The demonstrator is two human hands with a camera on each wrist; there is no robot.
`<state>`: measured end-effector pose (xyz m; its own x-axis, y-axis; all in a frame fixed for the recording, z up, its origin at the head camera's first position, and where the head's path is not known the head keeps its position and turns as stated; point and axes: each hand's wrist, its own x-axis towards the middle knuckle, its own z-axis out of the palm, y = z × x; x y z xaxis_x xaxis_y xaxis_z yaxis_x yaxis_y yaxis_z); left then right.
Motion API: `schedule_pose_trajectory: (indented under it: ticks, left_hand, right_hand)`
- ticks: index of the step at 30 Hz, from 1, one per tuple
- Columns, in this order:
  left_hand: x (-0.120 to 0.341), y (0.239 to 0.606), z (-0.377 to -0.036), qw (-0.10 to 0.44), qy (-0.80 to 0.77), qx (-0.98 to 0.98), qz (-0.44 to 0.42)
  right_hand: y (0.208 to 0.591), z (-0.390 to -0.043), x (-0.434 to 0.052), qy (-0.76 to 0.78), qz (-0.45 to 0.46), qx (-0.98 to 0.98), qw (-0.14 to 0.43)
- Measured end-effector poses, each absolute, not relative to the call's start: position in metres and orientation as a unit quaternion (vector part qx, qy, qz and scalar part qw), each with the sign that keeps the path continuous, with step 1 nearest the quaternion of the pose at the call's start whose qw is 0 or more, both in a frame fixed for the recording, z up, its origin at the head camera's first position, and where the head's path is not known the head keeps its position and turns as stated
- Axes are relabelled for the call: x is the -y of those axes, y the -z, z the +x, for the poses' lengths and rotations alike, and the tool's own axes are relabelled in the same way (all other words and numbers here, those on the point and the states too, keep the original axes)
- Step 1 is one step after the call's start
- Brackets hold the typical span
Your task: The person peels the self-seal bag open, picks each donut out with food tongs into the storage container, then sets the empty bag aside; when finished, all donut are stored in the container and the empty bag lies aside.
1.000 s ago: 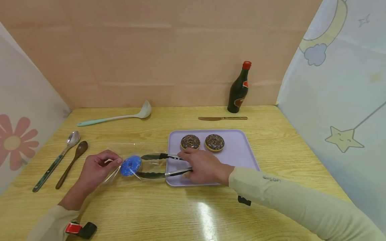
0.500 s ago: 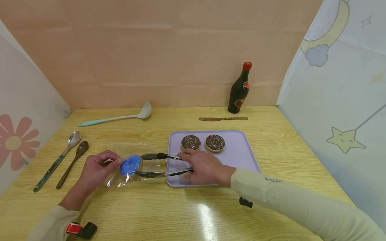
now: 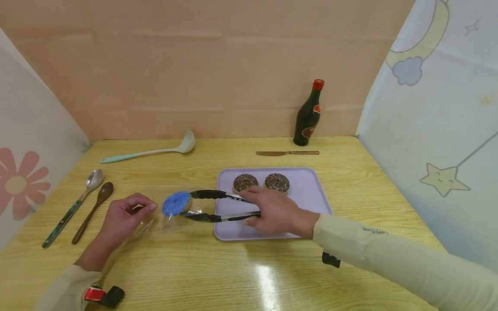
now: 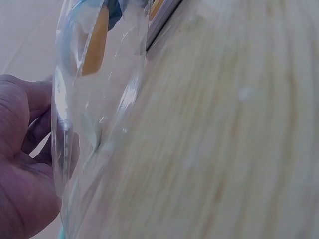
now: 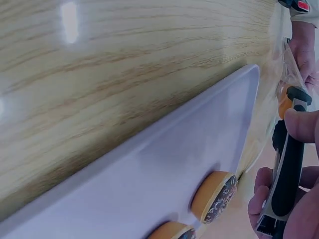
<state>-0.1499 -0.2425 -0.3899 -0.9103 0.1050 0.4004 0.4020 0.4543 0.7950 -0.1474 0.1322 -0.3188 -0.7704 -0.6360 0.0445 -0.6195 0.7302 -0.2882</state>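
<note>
My left hand (image 3: 126, 218) pinches the edge of a clear plastic bag (image 4: 117, 109) over the left middle of the table. With my right hand (image 3: 278, 211) I grip black and silver tongs (image 3: 208, 194), whose handles show close up in the right wrist view. Between the tongs' black tips sits a blue-iced doughnut (image 3: 177, 203), tilted, just right of my left fingertips. In the left wrist view the doughnut's orange side (image 4: 95, 47) shows through the clear film. Two chocolate doughnuts with sprinkles (image 3: 277, 183) lie on a lilac tray (image 3: 307, 203) behind my right hand.
A ladle (image 3: 163, 150) lies at the back left. A metal spoon (image 3: 75, 205) and a wooden spoon (image 3: 95, 207) lie left of my left hand. A knife (image 3: 288, 153) and a dark bottle (image 3: 307, 116) are behind the tray.
My right hand, the tongs and the blue doughnut have shifted right, away from the left fingertips. The left hand stays in place with the bag.
</note>
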Motion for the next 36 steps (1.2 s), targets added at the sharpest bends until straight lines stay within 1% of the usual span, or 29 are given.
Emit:
schedule_pose_trajectory:
  ticks: [12, 23, 31, 36]
  left_hand:
    - [0.243, 0.389, -0.151, 0.154, 0.477, 0.854, -0.139]
    - [0.243, 0.389, -0.149, 0.149, 0.492, 0.847, -0.137]
    - [0.245, 0.390, -0.150, 0.151, 0.488, 0.849, -0.134]
    - [0.247, 0.389, -0.149, 0.146, 0.484, 0.853, -0.131]
  right_hand:
    - [0.332, -0.130, -0.171, 0.173, -0.331, -0.928, -0.004]
    - [0.350, -0.112, -0.203, 0.224, -0.326, -0.917, -0.051]
    - [0.358, -0.096, -0.230, 0.252, -0.283, -0.922, -0.081]
    - [0.357, -0.088, -0.248, 0.252, -0.254, -0.930, -0.088]
